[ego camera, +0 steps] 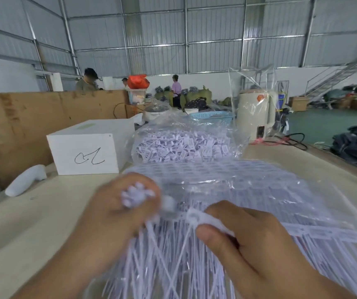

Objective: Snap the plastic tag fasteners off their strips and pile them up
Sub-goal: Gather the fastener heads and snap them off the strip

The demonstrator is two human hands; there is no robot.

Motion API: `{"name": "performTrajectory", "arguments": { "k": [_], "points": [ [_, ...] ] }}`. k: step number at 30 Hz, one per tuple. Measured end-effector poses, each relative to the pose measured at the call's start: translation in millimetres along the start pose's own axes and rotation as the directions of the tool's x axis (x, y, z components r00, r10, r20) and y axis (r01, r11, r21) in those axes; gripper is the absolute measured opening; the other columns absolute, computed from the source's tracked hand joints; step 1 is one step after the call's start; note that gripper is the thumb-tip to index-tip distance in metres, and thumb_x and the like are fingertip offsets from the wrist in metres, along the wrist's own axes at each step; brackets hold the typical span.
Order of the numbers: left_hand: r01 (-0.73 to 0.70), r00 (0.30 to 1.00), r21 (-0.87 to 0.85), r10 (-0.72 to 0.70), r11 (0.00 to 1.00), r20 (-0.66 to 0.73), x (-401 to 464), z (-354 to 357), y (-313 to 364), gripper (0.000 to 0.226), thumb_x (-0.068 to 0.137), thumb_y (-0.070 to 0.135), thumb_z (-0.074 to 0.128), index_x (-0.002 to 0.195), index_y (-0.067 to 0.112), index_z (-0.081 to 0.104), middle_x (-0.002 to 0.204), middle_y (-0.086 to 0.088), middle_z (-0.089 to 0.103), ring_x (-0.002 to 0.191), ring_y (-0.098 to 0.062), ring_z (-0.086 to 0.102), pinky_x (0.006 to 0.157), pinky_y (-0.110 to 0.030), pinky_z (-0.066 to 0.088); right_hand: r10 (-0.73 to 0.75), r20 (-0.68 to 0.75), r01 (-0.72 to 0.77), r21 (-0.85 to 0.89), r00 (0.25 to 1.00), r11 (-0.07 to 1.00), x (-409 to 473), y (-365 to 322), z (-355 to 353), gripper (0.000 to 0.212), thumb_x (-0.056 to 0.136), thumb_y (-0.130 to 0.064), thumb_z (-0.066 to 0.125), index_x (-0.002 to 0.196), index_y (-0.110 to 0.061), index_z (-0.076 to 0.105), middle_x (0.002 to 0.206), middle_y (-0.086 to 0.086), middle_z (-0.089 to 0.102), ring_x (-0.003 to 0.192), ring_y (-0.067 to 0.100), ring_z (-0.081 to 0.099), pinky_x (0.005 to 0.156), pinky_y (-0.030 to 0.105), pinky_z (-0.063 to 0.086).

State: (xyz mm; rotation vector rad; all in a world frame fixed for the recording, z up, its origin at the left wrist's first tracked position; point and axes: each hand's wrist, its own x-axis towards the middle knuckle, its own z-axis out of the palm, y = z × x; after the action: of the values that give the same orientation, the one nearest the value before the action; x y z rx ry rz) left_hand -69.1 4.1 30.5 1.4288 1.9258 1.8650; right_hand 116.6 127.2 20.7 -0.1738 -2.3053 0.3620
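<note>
The left hand (117, 203) is curled around a small bundle of snapped-off tag fasteners (135, 196), and one strip (197, 216) is pinched between thumb and fingers of the right hand (233, 231); both are held above the many uncut strips (227, 190), too many to be counted, spread on a clear plastic sheet. The loose pile (186, 145) is seen behind, inside one clear bag. Bare surface (33, 229) is left at the left side, where one white box (87, 147) and one white handheld device (25, 180) are placed near the far edge.
</note>
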Motion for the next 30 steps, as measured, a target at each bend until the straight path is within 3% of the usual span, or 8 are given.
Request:
{"name": "performTrajectory", "arguments": {
  "k": [3,8,11,16,20,23,26,30],
  "points": [
    [0.034,0.9,-0.026,-0.02,0.999,0.436,-20.4,22.9,5.4,0.017,0.079,0.021,0.073,0.095,0.024,0.073,0.089,0.002,0.075,0.083,-0.019,0.071,0.073,-0.031,0.055,0.075,0.247,-0.119,0.166,0.966,0.979,-0.3,9.6,4.3,0.028,0.087,-0.062,0.045,0.112,-0.052,0.037,0.068,-0.015,0.059,0.061,0.0,0.056,0.052,0.013,0.038],
    [0.192,0.847,-0.143,-0.09,0.971,0.524,-20.4,17.5,11.6,0.045,0.078,-0.001,0.066,0.111,0.029,0.07,0.115,-0.002,0.071,0.111,-0.022,0.065,0.091,-0.029,0.051,0.069,0.375,-0.173,0.251,0.924,0.952,2.3,20.5,1.8,0.038,0.09,-0.061,0.049,0.121,-0.056,0.028,0.08,-0.014,0.065,0.061,-0.001,0.058,0.056,0.019,0.043],
    [0.194,0.808,-0.162,-0.064,0.968,0.585,-21.0,18.7,15.0,0.037,0.08,0.002,0.067,0.11,0.023,0.071,0.116,-0.004,0.071,0.111,-0.02,0.064,0.091,-0.023,0.049,0.085,0.43,-0.195,0.219,0.899,0.956,2.1,22.5,2.7,0.045,0.086,-0.071,0.043,0.124,-0.062,0.022,0.093,-0.006,0.068,0.074,0.001,0.063,0.074,0.031,0.053],
    [0.228,0.813,-0.164,-0.095,0.96,0.574,-18.9,22.4,12.5,0.026,0.082,0.001,0.068,0.104,0.013,0.072,0.111,-0.009,0.072,0.105,-0.02,0.065,0.09,-0.023,0.048,0.047,0.463,-0.146,0.181,0.885,0.973,0.7,24.3,6.1,0.048,0.092,-0.064,0.039,0.131,-0.063,0.01,0.106,-0.016,0.065,0.091,-0.002,0.06,0.083,0.03,0.051],
    [0.197,0.806,-0.166,-0.063,0.966,0.589,-18.5,20.8,14.3,0.019,0.081,-0.001,0.068,0.094,0.013,0.072,0.095,0.0,0.072,0.09,-0.013,0.065,0.078,-0.018,0.048,0.042,0.431,-0.13,0.178,0.901,0.975,0.6,23.4,5.7,0.045,0.089,-0.068,0.039,0.13,-0.063,0.022,0.08,-0.017,0.062,0.071,-0.003,0.058,0.062,0.018,0.042],
    [0.178,0.874,-0.092,-0.114,0.98,0.473,-16.4,17.7,11.3,0.015,0.069,0.022,0.075,0.084,0.022,0.074,0.083,-0.002,0.07,0.08,-0.012,0.062,0.07,-0.02,0.047,0.06,0.406,-0.131,0.148,0.912,0.98,5.5,24.7,-1.2,0.007,0.089,-0.066,0.043,0.093,-0.061,0.047,0.067,-0.015,0.056,0.057,0.004,0.052,0.052,0.021,0.036],
    [0.179,0.903,-0.08,-0.132,0.981,0.408,-18.2,21.5,9.2,0.025,0.061,0.034,0.073,0.083,0.023,0.074,0.084,-0.011,0.069,0.077,-0.019,0.062,0.07,-0.027,0.047,0.147,0.397,-0.219,0.141,0.906,0.966,8.5,29.9,-5.4,0.023,0.092,-0.055,0.051,0.075,-0.041,0.051,0.06,-0.014,0.052,0.052,0.006,0.046,0.053,0.026,0.033],
    [0.203,0.952,-0.18,-0.151,0.962,0.268,-21.2,35.3,14.5,0.017,0.06,0.031,0.076,0.075,0.026,0.072,0.067,0.007,0.061,0.062,-0.008,0.055,0.058,-0.018,0.043,0.262,0.25,-0.326,0.259,0.932,0.909,12.7,22.8,-3.6,0.031,0.088,-0.052,0.052,0.069,-0.028,0.048,0.051,-0.008,0.042,0.046,0.007,0.036,0.048,0.021,0.026]
  ]
}}
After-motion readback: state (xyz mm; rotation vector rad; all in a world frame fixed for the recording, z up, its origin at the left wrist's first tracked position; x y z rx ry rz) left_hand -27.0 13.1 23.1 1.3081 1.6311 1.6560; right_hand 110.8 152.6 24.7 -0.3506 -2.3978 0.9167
